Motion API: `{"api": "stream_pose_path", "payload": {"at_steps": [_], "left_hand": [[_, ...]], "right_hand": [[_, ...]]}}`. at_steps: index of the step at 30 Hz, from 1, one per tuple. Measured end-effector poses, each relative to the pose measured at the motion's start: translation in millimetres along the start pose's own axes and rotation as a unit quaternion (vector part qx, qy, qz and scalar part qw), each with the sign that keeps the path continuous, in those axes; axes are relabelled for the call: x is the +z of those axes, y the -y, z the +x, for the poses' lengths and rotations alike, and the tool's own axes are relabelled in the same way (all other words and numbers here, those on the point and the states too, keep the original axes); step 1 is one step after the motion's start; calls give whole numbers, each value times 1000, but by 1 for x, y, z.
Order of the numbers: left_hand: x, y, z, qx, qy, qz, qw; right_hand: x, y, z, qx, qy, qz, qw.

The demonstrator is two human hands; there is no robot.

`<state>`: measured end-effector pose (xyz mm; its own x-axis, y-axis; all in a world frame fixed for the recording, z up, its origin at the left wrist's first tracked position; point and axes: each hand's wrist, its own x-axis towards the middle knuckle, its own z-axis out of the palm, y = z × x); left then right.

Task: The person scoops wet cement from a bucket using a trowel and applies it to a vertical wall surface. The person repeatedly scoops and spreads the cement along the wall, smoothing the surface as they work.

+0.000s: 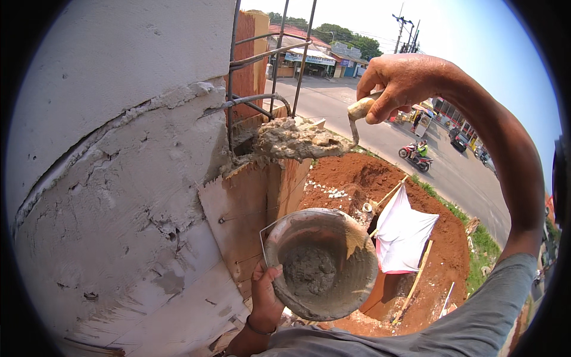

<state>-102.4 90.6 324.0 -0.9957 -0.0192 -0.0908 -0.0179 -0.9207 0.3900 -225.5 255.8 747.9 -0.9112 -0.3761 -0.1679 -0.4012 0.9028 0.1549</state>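
My right hand (407,82) is wrapped round the handle of a trowel (360,109), raised at the upper middle. A thick heap of wet grey mortar (300,140) covers the trowel's blade, which lies beside the open top of a wooden formwork box (241,208). Steel reinforcing bars (304,56) rise out of that opening. Below, my left hand (266,296) grips the left rim of a mortar-smeared bucket (360,271), thumb over the edge. The bucket tilts toward me, and more wet mortar (310,271) sits in its bottom.
A rough plastered wall (113,172) fills the left side. Far below lie red soil (351,172), a white sheet (405,229) on poles and a grass strip. A road (339,98) with a motorbike rider (416,156) and parked vehicles runs beyond.
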Motion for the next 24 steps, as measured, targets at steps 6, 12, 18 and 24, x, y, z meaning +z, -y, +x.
{"api": "stream_pose_path", "payload": {"at_steps": [6, 12, 18, 24], "left_hand": [[-7, 5, -2, -35, -39, 30, 998], [-18, 7, -1, -19, -56, 32, 998], [-27, 5, 12, 10, -36, 42, 998], [-29, 11, 19, 27, -51, 58, 997]], "right_hand": [[-29, 81, 87, 39, 27, -149, 988], [-46, 83, 79, 42, 26, -210, 976], [-13, 29, -2, 6, -67, -181, 981], [192, 26, -83, -59, -212, -283, 933]]}}
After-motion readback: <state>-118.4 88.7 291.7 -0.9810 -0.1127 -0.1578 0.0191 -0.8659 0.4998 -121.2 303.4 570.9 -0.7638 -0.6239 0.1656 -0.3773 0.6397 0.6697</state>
